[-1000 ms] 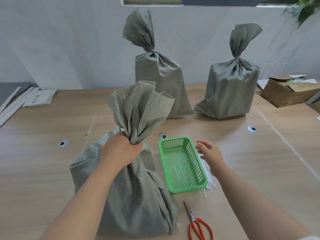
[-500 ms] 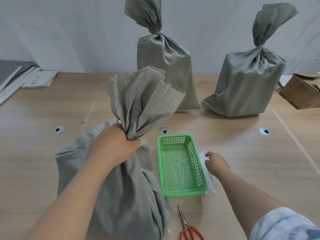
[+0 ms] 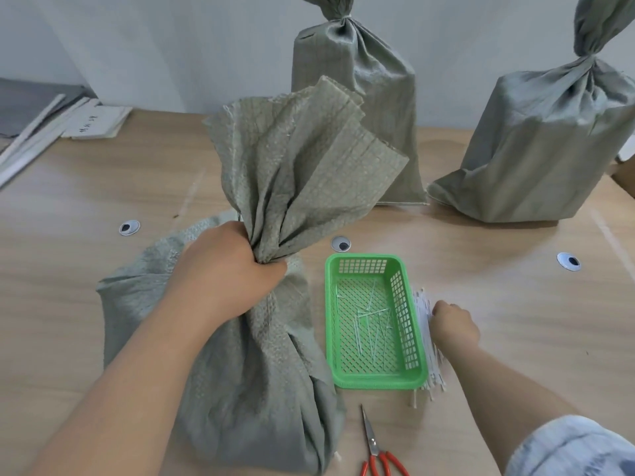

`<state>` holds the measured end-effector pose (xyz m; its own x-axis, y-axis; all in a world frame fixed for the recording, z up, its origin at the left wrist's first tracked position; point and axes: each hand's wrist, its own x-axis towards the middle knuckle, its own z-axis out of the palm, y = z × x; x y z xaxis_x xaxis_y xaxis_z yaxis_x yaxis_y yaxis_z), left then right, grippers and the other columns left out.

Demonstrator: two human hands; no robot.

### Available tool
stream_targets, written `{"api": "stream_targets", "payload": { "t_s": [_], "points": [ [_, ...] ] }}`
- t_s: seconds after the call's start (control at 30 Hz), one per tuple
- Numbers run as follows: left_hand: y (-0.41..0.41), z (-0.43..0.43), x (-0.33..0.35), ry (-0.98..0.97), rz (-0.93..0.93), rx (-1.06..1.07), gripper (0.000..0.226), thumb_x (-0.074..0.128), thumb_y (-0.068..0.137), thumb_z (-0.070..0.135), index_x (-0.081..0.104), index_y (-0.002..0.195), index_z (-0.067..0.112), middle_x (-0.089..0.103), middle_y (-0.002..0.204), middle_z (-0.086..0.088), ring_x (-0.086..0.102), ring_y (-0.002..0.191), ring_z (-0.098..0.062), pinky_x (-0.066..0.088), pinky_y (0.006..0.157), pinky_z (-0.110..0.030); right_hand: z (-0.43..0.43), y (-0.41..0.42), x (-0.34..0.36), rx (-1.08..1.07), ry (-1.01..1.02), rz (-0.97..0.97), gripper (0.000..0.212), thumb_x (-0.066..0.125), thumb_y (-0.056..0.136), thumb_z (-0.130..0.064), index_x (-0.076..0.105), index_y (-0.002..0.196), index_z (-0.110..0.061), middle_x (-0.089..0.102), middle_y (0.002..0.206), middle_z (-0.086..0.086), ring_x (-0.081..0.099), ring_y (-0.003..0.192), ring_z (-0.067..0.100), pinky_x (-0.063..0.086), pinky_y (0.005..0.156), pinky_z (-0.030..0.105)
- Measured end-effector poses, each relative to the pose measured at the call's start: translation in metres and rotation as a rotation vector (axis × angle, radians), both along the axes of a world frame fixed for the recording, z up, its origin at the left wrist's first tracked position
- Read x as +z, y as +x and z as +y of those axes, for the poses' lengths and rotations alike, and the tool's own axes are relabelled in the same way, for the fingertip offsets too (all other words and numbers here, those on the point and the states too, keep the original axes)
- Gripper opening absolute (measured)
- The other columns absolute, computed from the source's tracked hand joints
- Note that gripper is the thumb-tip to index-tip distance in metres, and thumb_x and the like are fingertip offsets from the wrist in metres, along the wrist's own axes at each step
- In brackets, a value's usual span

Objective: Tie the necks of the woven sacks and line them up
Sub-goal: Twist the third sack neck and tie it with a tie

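A grey-green woven sack [image 3: 240, 372] stands at the near left of the table, its neck bunched and its mouth fanning out above. My left hand [image 3: 223, 269] is clenched around that neck. Right of a green basket, my right hand [image 3: 452, 324] rests with curled fingers on a bundle of white ties [image 3: 426, 338]; whether it grips one I cannot tell. Two more sacks stand at the back, one in the middle [image 3: 360, 97] and one at the right [image 3: 536, 156], both with tied necks.
The green plastic basket [image 3: 409, 376] holds several loose white ties. Red-handled scissors [image 3: 376, 451] lie near the front edge. Three small black-and-white round markers [image 3: 340, 243] dot the wooden table. White strips and papers [image 3: 92, 121] lie at the far left.
My right hand has dropped from above the basket's right rim down onto the bundle of white ties. My view has moved closer and tilted down. The left hand keeps its hold on the sack neck.
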<state>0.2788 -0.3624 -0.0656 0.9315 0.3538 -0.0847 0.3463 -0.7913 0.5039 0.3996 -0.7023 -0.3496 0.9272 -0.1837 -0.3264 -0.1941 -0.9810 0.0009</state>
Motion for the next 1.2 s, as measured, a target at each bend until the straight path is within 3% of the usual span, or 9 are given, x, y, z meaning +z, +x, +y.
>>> {"api": "stream_targets", "payload": {
  "t_s": [0.23,0.53,0.63,0.73,0.9,1.03,1.1,1.2],
  "points": [
    [-0.003,0.001,-0.001,0.027,-0.021,-0.005,0.028,0.068,0.079,0.041,0.068,0.092,0.016,0.063,0.079,0.003,0.059,0.078,-0.024,0.056,0.076,-0.041,-0.006,-0.005,-0.007,-0.02,0.054,-0.046,0.023,0.04,0.092,-0.012,0.061,0.101,-0.016,0.057,0.093,0.005,0.053,0.091,0.028,0.05,0.07,0.036],
    [-0.004,0.006,0.0,0.06,0.036,-0.069,0.026,0.064,0.084,0.045,0.059,0.091,0.021,0.05,0.072,0.011,0.054,0.08,-0.023,0.052,0.077,-0.036,-0.008,-0.024,0.042,-0.059,-0.002,-0.135,0.022,0.041,0.093,-0.008,0.059,0.102,-0.018,0.058,0.093,0.004,0.053,0.088,0.027,0.043,0.063,0.032],
    [-0.007,0.009,0.0,0.061,0.029,-0.109,0.024,0.063,0.086,0.044,0.058,0.093,0.022,0.055,0.076,0.009,0.061,0.088,-0.027,0.053,0.079,-0.038,-0.001,-0.038,0.066,-0.094,0.082,-0.223,0.021,0.04,0.097,-0.014,0.061,0.099,-0.018,0.059,0.092,0.003,0.054,0.085,0.027,0.045,0.064,0.032],
    [-0.011,0.013,0.001,0.067,0.021,-0.143,0.026,0.061,0.085,0.043,0.06,0.101,0.022,0.066,0.093,0.0,0.063,0.097,-0.029,0.053,0.085,-0.043,0.015,-0.052,0.095,-0.117,0.28,-0.345,0.019,0.048,0.097,-0.019,0.066,0.091,-0.02,0.066,0.093,0.002,0.057,0.082,0.025,0.048,0.064,0.034],
    [-0.019,0.023,0.007,-0.119,0.026,-0.147,0.033,0.063,0.071,0.055,0.058,0.092,0.03,0.071,0.1,-0.001,0.065,0.101,-0.029,0.052,0.091,-0.047,0.064,-0.082,0.153,-0.036,0.591,-0.611,0.011,0.064,0.093,-0.018,0.074,0.089,-0.017,0.073,0.083,0.0,0.061,0.075,0.02,0.045,0.068,0.031],
    [-0.019,0.034,0.004,-0.349,-0.004,-0.153,0.073,0.065,0.045,0.067,0.067,0.103,0.023,0.074,0.099,0.003,0.068,0.099,-0.024,0.054,0.09,-0.045,0.115,-0.109,0.199,0.005,0.781,-0.693,0.007,0.07,0.09,-0.015,0.076,0.089,-0.017,0.072,0.077,-0.007,0.065,0.071,0.015,0.052,0.069,0.032],
    [-0.021,0.039,0.005,-0.486,-0.015,-0.167,0.066,0.078,0.046,0.058,0.069,0.102,0.023,0.075,0.095,0.005,0.07,0.096,-0.018,0.057,0.087,-0.04,0.135,-0.122,0.217,0.014,0.85,-0.698,0.007,0.071,0.089,-0.014,0.077,0.089,-0.018,0.071,0.075,-0.008,0.065,0.07,0.013,0.051,0.067,0.03],
    [-0.024,0.046,0.012,-0.598,0.011,-0.233,0.031,0.086,0.068,0.024,0.067,0.093,0.024,0.072,0.087,0.01,0.068,0.086,-0.009,0.053,0.067,-0.015,0.161,-0.137,0.237,0.028,0.905,-0.684,0.007,0.072,0.088,-0.015,0.078,0.087,-0.019,0.07,0.07,-0.011,0.06,0.063,0.002,0.048,0.063,0.023]
  ]
}}
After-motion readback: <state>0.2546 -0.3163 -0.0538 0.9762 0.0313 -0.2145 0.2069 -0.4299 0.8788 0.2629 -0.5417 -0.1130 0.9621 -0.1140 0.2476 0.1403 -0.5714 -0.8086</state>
